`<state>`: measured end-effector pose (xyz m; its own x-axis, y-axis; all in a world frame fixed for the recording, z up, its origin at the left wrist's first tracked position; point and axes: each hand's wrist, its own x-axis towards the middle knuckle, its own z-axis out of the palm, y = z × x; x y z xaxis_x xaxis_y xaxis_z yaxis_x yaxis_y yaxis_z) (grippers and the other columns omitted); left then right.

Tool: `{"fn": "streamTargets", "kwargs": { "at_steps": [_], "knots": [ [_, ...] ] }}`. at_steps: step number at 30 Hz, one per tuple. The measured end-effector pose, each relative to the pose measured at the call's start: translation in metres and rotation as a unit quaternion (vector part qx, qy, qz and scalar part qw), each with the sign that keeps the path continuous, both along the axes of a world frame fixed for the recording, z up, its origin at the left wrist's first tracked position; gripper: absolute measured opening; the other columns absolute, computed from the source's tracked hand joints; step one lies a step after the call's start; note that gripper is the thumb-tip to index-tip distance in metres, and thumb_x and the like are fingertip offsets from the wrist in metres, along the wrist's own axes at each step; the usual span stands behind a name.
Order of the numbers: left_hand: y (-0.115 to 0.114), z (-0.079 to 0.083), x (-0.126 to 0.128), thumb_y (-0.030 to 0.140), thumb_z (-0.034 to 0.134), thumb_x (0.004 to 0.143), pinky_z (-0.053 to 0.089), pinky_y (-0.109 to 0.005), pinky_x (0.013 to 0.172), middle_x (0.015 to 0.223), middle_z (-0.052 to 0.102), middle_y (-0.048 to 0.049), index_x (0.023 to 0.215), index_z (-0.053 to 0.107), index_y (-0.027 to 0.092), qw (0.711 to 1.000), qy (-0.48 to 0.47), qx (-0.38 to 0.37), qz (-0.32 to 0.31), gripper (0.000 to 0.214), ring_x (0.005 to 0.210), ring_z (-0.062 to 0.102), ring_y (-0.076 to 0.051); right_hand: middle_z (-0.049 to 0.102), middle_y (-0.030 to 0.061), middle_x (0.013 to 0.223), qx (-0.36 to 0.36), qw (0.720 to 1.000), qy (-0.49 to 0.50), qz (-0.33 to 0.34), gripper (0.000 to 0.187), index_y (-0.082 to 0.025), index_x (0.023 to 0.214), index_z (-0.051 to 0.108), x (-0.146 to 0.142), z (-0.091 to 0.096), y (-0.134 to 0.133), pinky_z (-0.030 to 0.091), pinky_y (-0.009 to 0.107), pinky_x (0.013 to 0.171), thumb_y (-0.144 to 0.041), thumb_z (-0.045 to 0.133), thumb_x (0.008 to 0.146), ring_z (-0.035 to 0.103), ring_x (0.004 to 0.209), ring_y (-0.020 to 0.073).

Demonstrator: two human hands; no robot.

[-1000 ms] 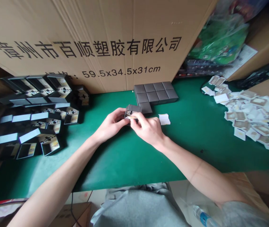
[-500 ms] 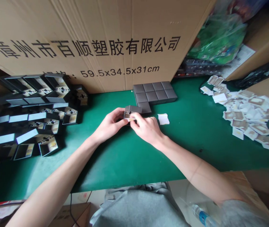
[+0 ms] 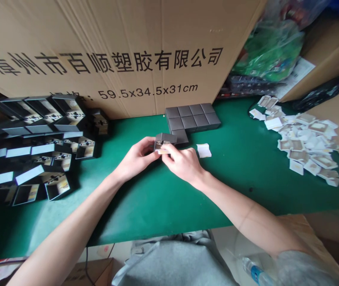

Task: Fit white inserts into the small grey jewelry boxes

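A small dark hinged box (image 3: 166,138) stands with its lid up in the middle of the green table. My left hand (image 3: 136,158) is closed round its left side, thumb along the front. Fingers of my right hand (image 3: 183,162) pinch at the box's open front, where a pale strip (image 3: 162,151) shows by the fingertips; what exactly they grip is partly hidden. Just behind sits a block of closed dark boxes (image 3: 193,117), set side by side. To the right of my right hand lies a creased white paper piece (image 3: 204,150).
Rows of open dark boxes (image 3: 58,184) stand at the left. A heap of white box inserts (image 3: 309,139) lies at the right. Behind the green table (image 3: 145,214) rises a big cardboard carton (image 3: 128,35). Bagged goods (image 3: 272,51) sit at the back right.
Both hands stay at the box. My right fingers have shifted slightly at its opening, and the pale strip now lies flatter along the front. The whole view has shifted a little.
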<state>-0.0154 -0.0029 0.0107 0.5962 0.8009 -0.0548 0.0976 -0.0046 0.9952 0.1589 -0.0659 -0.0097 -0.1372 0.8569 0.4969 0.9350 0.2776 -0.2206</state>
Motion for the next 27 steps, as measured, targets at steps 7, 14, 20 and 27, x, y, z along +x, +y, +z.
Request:
{"fn": "streamTargets", "kwargs": {
  "at_steps": [7,14,20,27],
  "knots": [
    [0.0005,0.0004,0.0010,0.038,0.076,0.084,0.051,-0.039,0.102,0.120,0.071,-0.0098,0.119,0.061,0.016,1.000,0.009,0.009,0.001,0.044,0.112,0.066,-0.024,0.079,-0.0003,0.076,-0.075,0.997,0.007,0.001,0.026,-0.024,0.111,0.073,-0.0002,-0.0003,0.0010,0.037,0.024,0.056,-0.027,0.051,0.096,0.073,0.064,0.0159],
    [0.0018,-0.0008,-0.0002,0.035,0.076,0.083,0.051,-0.040,0.103,0.119,0.071,-0.0094,0.119,0.060,0.016,1.000,0.004,0.009,-0.002,0.044,0.111,0.066,-0.024,0.077,-0.0010,0.069,0.016,1.000,0.016,-0.009,0.025,-0.023,0.104,0.075,0.0034,-0.0047,0.0030,0.033,0.024,0.053,-0.030,0.051,0.100,0.070,0.056,0.0130],
    [0.0020,-0.0026,-0.0005,0.033,0.075,0.084,0.053,-0.040,0.102,0.120,0.071,-0.0095,0.121,0.060,0.016,1.000,0.000,0.004,-0.010,0.044,0.110,0.068,-0.024,0.075,-0.0012,0.063,0.035,0.999,0.006,-0.011,0.025,-0.023,0.103,0.075,0.0049,-0.0042,0.0031,0.030,0.025,0.052,-0.029,0.051,0.100,0.068,0.053,0.0121],
    [0.0017,-0.0012,-0.0003,0.034,0.075,0.084,0.052,-0.038,0.102,0.122,0.071,-0.0095,0.121,0.061,0.016,1.000,0.010,0.019,-0.011,0.043,0.111,0.067,-0.024,0.079,0.0007,0.080,-0.026,0.999,0.019,0.005,0.027,-0.023,0.106,0.074,0.0024,-0.0025,0.0041,0.037,0.024,0.056,-0.030,0.049,0.101,0.073,0.065,0.0145]
  ]
}}
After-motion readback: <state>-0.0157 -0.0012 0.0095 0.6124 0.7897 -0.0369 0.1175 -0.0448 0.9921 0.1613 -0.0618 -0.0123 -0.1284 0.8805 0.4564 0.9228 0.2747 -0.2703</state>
